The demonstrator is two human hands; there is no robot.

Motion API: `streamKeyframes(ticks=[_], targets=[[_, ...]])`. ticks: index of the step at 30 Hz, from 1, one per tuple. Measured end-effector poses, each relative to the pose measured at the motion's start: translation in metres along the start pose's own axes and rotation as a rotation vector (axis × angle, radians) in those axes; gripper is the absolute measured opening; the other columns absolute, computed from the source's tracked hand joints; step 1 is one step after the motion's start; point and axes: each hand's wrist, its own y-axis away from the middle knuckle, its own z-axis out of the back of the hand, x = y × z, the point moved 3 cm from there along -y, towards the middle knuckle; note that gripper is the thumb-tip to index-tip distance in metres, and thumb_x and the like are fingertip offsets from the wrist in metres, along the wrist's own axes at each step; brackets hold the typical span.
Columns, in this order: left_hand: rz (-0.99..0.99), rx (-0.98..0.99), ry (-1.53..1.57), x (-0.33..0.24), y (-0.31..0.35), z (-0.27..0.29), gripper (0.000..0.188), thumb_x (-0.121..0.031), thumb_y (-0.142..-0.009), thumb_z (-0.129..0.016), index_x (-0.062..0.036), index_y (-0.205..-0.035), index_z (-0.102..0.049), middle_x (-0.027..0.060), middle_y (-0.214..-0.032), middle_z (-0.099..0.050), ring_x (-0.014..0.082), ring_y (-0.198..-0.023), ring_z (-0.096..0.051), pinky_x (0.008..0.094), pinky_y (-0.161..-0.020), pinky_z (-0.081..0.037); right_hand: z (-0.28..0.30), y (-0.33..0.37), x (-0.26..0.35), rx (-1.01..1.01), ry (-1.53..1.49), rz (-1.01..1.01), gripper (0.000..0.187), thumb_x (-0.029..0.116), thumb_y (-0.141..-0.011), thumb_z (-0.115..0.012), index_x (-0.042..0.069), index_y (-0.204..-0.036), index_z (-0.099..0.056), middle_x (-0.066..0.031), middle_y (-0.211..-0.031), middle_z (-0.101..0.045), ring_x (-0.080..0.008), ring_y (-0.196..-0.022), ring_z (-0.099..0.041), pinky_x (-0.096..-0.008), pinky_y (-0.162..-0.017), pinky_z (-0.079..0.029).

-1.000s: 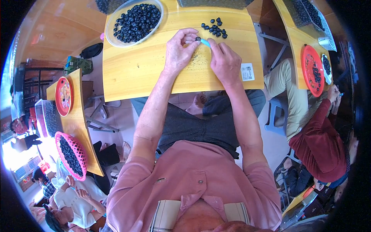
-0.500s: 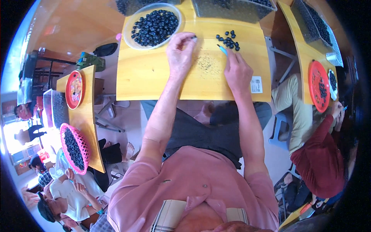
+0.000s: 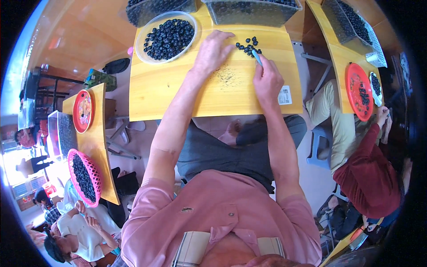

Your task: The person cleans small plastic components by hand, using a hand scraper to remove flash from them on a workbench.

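Observation:
On the yellow wooden table (image 3: 155,95) lies a loose cluster of small, round, blue-black berry-like pieces (image 3: 250,46). My left hand (image 3: 213,52) reaches toward the cluster's left side, fingers stretched and apart, with nothing visible in it. A slim tool with a light-blue handle (image 3: 256,57) is gripped in my right hand (image 3: 268,80); its tip meets the near edge of the cluster, partly hidden among the pieces. Between my hands, fine dark crumbs (image 3: 226,75) are scattered on the wood. A round clear bowl (image 3: 140,43) full of the same dark pieces stands left of my left hand.
Clear bins (image 3: 253,17) of dark pieces line the far edge. A white printed label (image 3: 284,95) sits at the table's right. Side tables hold a pink basket (image 3: 94,178), a red plate (image 3: 82,121) and a red tray (image 3: 354,111). People sit on both sides.
My left hand has gone from a pinch around something small to spread fingers, moving toward the cluster. The tool in my right hand has come to the cluster's edge. The whole view has shifted slightly.

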Motion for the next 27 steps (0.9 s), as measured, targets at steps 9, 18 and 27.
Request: streamKeyframes(ticks=[9, 18, 27], targets=[[0.117, 0.137, -0.052, 0.006, -0.007, -0.032, 0.022, -0.013, -0.089, -0.072, -0.0034, -0.108, -0.076, 0.0199, -0.102, -0.072, 0.0356, -0.099, -0.069, 0.0441, -0.091, -0.056, -0.002, 0.003, -0.003, 0.032, 0.002, -0.049, 0.024, 0.012, -0.092, -0.068, 0.012, -0.116, -0.07, -0.0077, -0.09, -0.069, -0.0307, -0.078, -0.07, -0.0434, -0.067, -0.055], [0.076, 0.102, -0.12, 0.006, 0.004, -0.025, 0.021, -0.009, -0.087, -0.065, -0.004, -0.105, -0.075, 0.0202, -0.104, -0.071, 0.0358, -0.102, -0.067, 0.0453, -0.095, -0.055, 0.0, -0.001, -0.002, 0.113, -0.033, -0.135, 0.023, 0.01, -0.094, -0.066, 0.01, -0.116, -0.072, -0.0114, -0.096, -0.071, -0.0332, -0.086, -0.07, -0.0423, -0.074, -0.054], [0.149, 0.024, 0.061, 0.004, 0.009, -0.022, 0.02, -0.007, -0.087, -0.07, -0.0052, -0.106, -0.078, 0.0152, -0.101, -0.071, 0.0256, -0.091, -0.07, 0.0367, -0.085, -0.056, -0.004, 0.0, -0.003, 0.043, -0.005, -0.033, 0.023, 0.011, -0.092, -0.068, 0.012, -0.115, -0.071, -0.0082, -0.087, -0.069, -0.0312, -0.075, -0.07, -0.0438, -0.065, -0.056]])
